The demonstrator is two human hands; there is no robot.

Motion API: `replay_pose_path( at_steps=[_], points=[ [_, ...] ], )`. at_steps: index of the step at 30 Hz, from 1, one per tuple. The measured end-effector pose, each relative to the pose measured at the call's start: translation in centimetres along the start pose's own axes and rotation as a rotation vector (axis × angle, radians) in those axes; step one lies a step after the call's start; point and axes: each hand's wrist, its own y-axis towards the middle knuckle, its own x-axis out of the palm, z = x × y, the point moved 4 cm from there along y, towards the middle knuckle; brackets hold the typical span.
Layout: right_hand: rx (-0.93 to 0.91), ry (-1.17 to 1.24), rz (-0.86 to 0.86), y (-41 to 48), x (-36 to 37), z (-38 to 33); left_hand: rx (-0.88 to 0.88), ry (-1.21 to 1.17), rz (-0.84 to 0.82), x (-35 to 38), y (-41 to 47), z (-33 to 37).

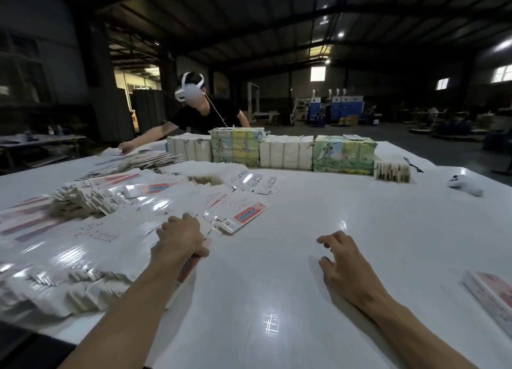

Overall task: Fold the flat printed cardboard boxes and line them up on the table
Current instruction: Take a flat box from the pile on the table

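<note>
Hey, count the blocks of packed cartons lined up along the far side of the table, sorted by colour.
White blocks: 2
Green and yellow printed blocks: 2
Small pale stack: 1
Total: 5

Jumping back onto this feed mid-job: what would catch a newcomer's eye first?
A glossy sprawl of flat boxes covers the left half of the table, with the left hand gripping its near edge and the right hand spread over a bare part. At the far edge stands a row of wrapped bundles, and behind it a person in a white headset leans over.
</note>
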Motion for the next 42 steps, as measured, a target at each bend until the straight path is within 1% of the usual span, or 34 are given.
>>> replay_pose_path(
  at_steps=[4, 7, 10, 13, 18, 20, 21, 22, 23, 25, 27, 28, 30, 31, 33, 34, 36, 38, 40, 42],
  points=[
    [-0.008, 0.024, -0.002, 0.1, 0.2, 0.2, 0.035, 0.101, 0.013, -0.7, 0.4, 0.0],
    [-0.018, 0.052, -0.001, -0.1, 0.2, 0.3, 0.056, 0.124, 0.006, -1.0, 0.6, 0.0],
    [-0.025, 0.056, -0.004, -0.2, 0.1, 0.4, 0.040, 0.124, -0.027, -1.6, 0.7, -0.4],
    [-0.022, 0.057, -0.010, -0.1, 0.2, 0.5, 0.064, 0.040, -0.049, -2.2, 0.6, -0.7],
    [-0.006, 0.091, 0.026, 0.2, 0.2, 0.4, 0.214, -0.089, -0.073, -3.1, 0.3, 1.2],
    [-0.009, 0.090, 0.041, 0.3, 0.3, 0.6, 0.325, -0.237, -0.053, -3.8, -0.1, 2.8],
    [-0.007, 0.095, 0.043, 0.4, 0.3, 0.7, 0.414, -0.377, -0.073, -4.0, -0.5, 3.9],
    [-0.002, 0.110, 0.043, 0.4, 0.3, 0.7, 0.512, -0.540, -0.127, -4.1, -1.1, 5.3],
    [0.005, 0.140, 0.041, 0.4, 0.2, 0.7, 0.594, -0.699, -0.218, -4.0, -2.0, 6.7],
    [0.026, 0.226, 0.058, 0.5, 0.1, 0.6, 0.696, -0.973, -0.496, -2.9, -4.2, 10.0],
    [0.058, 0.311, 0.145, 0.7, -0.4, 0.5, 0.707, -1.195, -0.775, -1.0, -6.0, 13.2],
    [0.080, 0.334, 0.216, 0.8, -0.9, 0.6, 0.696, -1.266, -0.863, 0.0, -6.8, 14.6],
    [0.120, 0.355, 0.356, 1.0, -1.9, 1.1, 0.678, -1.334, -0.962, 2.2, -8.1, 17.1],
    [0.126, 0.376, 0.397, 1.0, -2.3, 1.4, 0.654, -1.346, -0.992, 3.2, -8.9, 18.1],
    [0.113, 0.430, 0.396, 0.9, -2.6, 1.6, 0.577, -1.416, -0.979, 4.9, -10.4, 19.4],
    [0.094, 0.406, 0.376, 0.9, -2.7, 1.5, 0.556, -1.448, -0.935, 5.5, -10.9, 19.7],
    [0.038, 0.189, 0.322, 0.9, -2.7, 1.2, 0.579, -1.462, -0.830, 6.4, -11.2, 20.0],
    [-0.004, 0.021, 0.288, 1.0, -2.5, 0.8, 0.550, -1.479, -0.857, 7.0, -11.2, 19.9],
    [-0.013, 0.021, 0.279, 1.0, -2.6, 0.2, 0.509, -1.485, -0.857, 7.4, -10.5, 19.7],
    [-0.019, 0.065, 0.244, 0.9, -2.4, -0.2, 0.502, -1.476, -0.818, 7.5, -9.8, 19.6]
  ],
)
